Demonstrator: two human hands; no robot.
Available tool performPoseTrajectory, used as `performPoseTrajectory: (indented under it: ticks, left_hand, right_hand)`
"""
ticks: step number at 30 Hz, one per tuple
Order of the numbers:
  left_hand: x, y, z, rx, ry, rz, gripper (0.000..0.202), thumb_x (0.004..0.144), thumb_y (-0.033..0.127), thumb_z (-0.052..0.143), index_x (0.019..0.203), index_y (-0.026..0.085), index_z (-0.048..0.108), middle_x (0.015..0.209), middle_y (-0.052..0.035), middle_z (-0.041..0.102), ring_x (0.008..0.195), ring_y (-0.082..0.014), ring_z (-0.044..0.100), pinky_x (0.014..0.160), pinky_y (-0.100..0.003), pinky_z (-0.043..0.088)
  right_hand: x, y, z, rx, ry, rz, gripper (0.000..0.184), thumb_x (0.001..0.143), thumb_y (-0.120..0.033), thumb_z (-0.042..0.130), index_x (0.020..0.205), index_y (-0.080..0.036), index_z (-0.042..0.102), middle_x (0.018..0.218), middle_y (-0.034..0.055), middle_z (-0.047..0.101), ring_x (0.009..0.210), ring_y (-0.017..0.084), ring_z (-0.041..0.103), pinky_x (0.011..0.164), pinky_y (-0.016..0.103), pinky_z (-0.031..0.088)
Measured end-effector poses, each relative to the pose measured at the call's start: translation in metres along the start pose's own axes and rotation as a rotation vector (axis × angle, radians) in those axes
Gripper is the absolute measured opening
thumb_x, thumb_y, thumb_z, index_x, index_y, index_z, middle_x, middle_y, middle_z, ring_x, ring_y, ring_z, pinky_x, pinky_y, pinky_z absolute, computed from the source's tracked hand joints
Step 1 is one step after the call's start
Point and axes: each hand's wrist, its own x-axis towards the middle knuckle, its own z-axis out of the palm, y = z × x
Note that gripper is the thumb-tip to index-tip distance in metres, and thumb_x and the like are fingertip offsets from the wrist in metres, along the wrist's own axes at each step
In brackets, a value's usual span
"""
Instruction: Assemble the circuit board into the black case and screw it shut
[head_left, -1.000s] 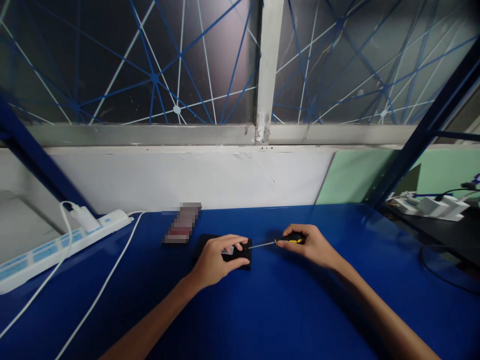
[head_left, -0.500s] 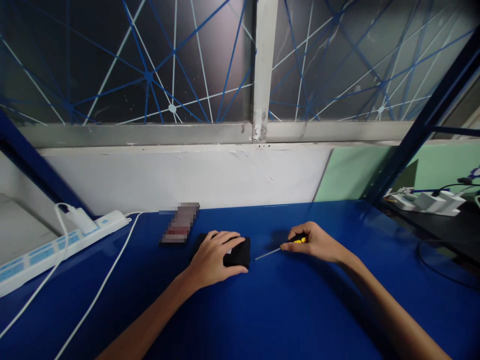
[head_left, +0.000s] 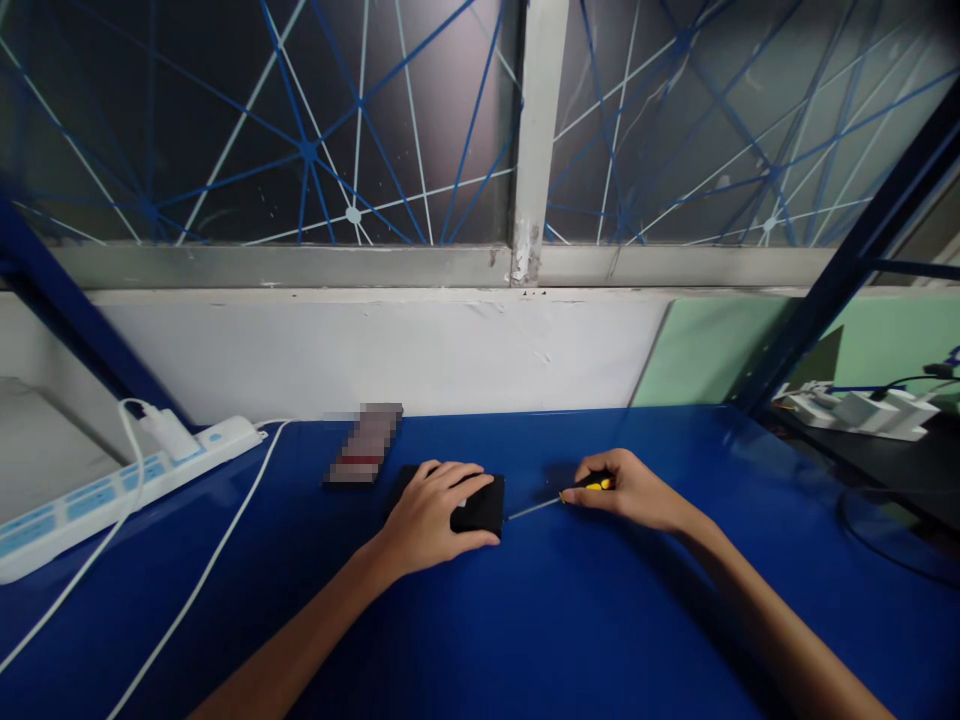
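A flat black box-like device (head_left: 480, 508) lies on the blue table (head_left: 525, 620). Across its top and sides my left hand (head_left: 439, 505) is clasped, with the thumb along the near edge and the fingers over the top. Its left part is hidden under that hand. My right hand (head_left: 619, 487) is closed around the black-and-yellow handle of a screwdriver (head_left: 536, 507). The thin shaft points left, and its tip meets or nearly meets the box's right side; I cannot tell whether it sits in a screw.
Behind the box lies a pixelated, phone-shaped object (head_left: 366, 445). A white power strip (head_left: 112, 500) with a plugged-in charger and white cables (head_left: 217, 560) occupies the left side. White adapters (head_left: 885, 412) sit on a dark surface at the right. A wall and window (head_left: 420, 130) stand behind.
The screwdriver tip and the box's right side have come closer together, narrowing the small gap. Both hands keep their grips, and the whole view has shifted slightly.
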Motion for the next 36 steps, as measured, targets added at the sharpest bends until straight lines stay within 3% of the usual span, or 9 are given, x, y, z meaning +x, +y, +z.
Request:
performPoseTrajectory:
  ticks: [7, 14, 19, 25, 29, 31, 36]
  left_hand:
    - [-0.001, -0.001, 0.003, 0.032, 0.003, 0.011, 0.062, 0.077, 0.06, 0.067, 0.128, 0.026, 0.057, 0.129, -0.0087, 0.061, 0.115, -0.0313, 0.057, 0.101, -0.05, 0.037]
    - [-0.003, 0.004, 0.006, 0.109, 0.037, 0.008, 0.059, 0.081, 0.059, 0.064, 0.129, 0.025, 0.056, 0.128, -0.0104, 0.061, 0.113, -0.0308, 0.057, 0.098, -0.047, 0.038]
    - [-0.003, 0.006, 0.007, 0.154, 0.025, -0.007, 0.058, 0.084, 0.06, 0.059, 0.129, 0.023, 0.055, 0.127, -0.0114, 0.061, 0.113, -0.0311, 0.057, 0.095, -0.048, 0.039]
    - [-0.003, 0.007, 0.007, 0.171, 0.015, -0.003, 0.058, 0.087, 0.061, 0.055, 0.13, 0.023, 0.054, 0.128, -0.0113, 0.06, 0.114, -0.0307, 0.056, 0.096, -0.05, 0.039]
    - [-0.003, 0.007, 0.007, 0.18, 0.004, -0.005, 0.059, 0.087, 0.061, 0.055, 0.13, 0.021, 0.054, 0.128, -0.0114, 0.06, 0.114, -0.0305, 0.056, 0.096, -0.051, 0.039]
    - [-0.002, 0.007, 0.007, 0.179, 0.006, -0.003, 0.059, 0.087, 0.06, 0.055, 0.13, 0.021, 0.054, 0.128, -0.0114, 0.06, 0.114, -0.0305, 0.056, 0.096, -0.05, 0.039]
    - [-0.003, 0.007, 0.008, 0.171, 0.011, -0.003, 0.058, 0.087, 0.061, 0.055, 0.13, 0.022, 0.054, 0.128, -0.0114, 0.06, 0.115, -0.0312, 0.055, 0.097, -0.051, 0.039]
  right_hand:
    - [-0.002, -0.003, -0.002, 0.034, -0.071, 0.013, 0.035, 0.078, -0.051, 0.068, 0.073, -0.016, 0.066, 0.06, -0.0027, 0.053, 0.05, 0.009, 0.04, 0.043, 0.021, 0.031]
    - [-0.004, 0.006, -0.006, 0.269, -0.183, 0.078, 0.036, 0.074, -0.042, 0.075, 0.089, -0.02, 0.05, 0.068, -0.0038, 0.058, 0.044, 0.006, 0.041, 0.039, 0.02, 0.037]
    - [-0.003, 0.006, -0.009, 0.227, -0.227, 0.099, 0.036, 0.077, -0.048, 0.07, 0.076, -0.016, 0.056, 0.062, -0.0018, 0.057, 0.043, 0.007, 0.044, 0.04, 0.02, 0.036]
    - [-0.001, 0.002, -0.007, 0.107, -0.198, 0.049, 0.05, 0.088, -0.058, 0.053, 0.069, -0.014, 0.063, 0.052, -0.0047, 0.043, 0.045, 0.007, 0.034, 0.044, 0.022, 0.025]
    - [-0.001, 0.004, -0.004, 0.15, -0.175, 0.025, 0.034, 0.077, -0.048, 0.071, 0.079, -0.016, 0.057, 0.066, -0.0032, 0.054, 0.054, 0.008, 0.044, 0.049, 0.021, 0.033]
    - [-0.001, 0.006, -0.004, 0.202, -0.193, 0.086, 0.039, 0.07, -0.042, 0.079, 0.085, -0.019, 0.052, 0.07, -0.0036, 0.057, 0.049, 0.007, 0.044, 0.044, 0.02, 0.035]
    - [0.0, 0.009, -0.006, 0.219, -0.242, 0.152, 0.037, 0.074, -0.048, 0.074, 0.079, -0.017, 0.053, 0.06, -0.003, 0.056, 0.041, 0.008, 0.047, 0.038, 0.02, 0.036]
